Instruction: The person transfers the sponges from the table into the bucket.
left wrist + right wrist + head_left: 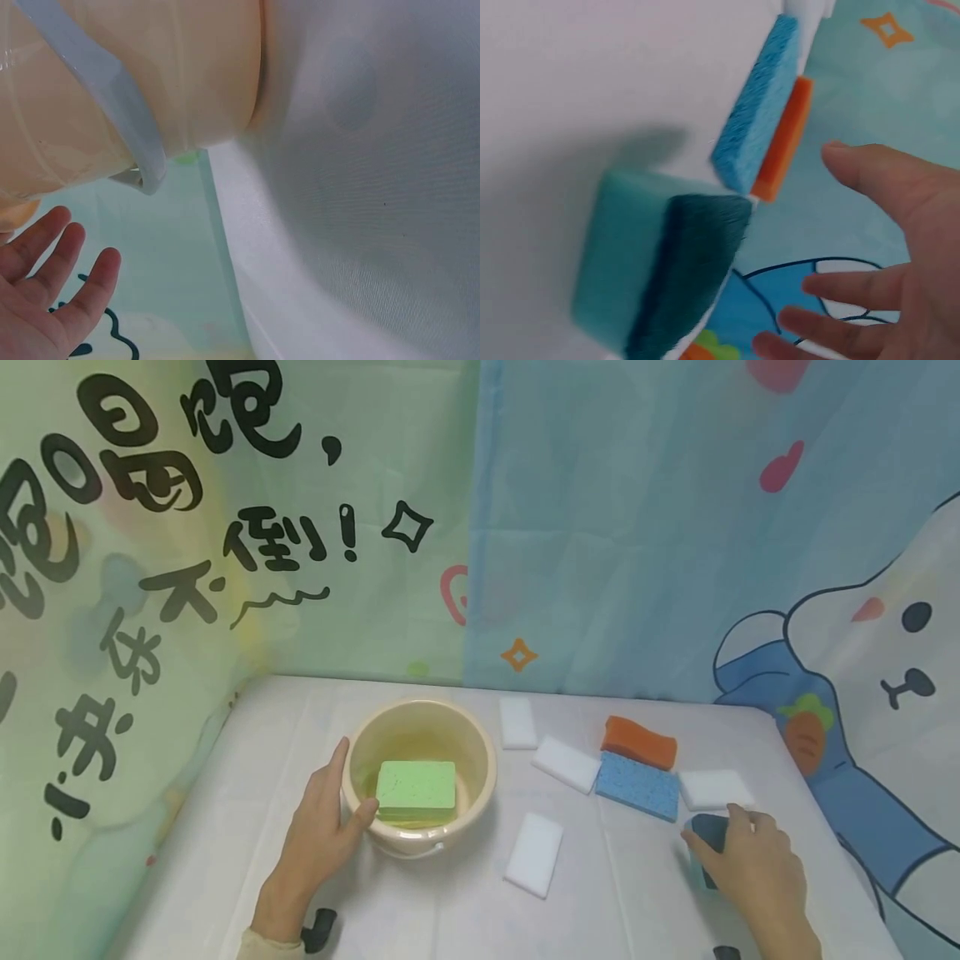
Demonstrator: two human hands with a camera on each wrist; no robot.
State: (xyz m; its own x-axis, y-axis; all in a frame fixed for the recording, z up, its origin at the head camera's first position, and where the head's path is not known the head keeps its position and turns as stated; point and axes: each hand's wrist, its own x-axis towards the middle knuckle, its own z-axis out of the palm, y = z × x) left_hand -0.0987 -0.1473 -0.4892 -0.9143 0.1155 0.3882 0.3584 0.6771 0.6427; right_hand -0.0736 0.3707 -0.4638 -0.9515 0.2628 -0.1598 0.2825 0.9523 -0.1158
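A cream bucket (pixel 472 806) with a pale handle (pixel 112 86) stands on the left, a light green sponge (pixel 416 787) inside it. At the bucket's left side is my left hand (pixel 318 831), thumb by the rim and fingers extended; in the left wrist view several fingertips show apart from the wall. My right hand (pixel 757 860) is spread over a teal sponge (pixel 708 832) with a dark scouring layer. A gap separates the right fingers from this sponge (pixel 697 262) in the right wrist view. Whether the right thumb touches it in the head view, I cannot tell.
Several white sponge pads lie on the white-covered table, one (pixel 534 855) near the bucket. An orange sponge (pixel 639 743) lies against a blue sponge (pixel 637 786) at centre right. Another white pad (pixel 716 789) is behind the teal sponge. Printed cloth (pixel 600 527) hangs behind.
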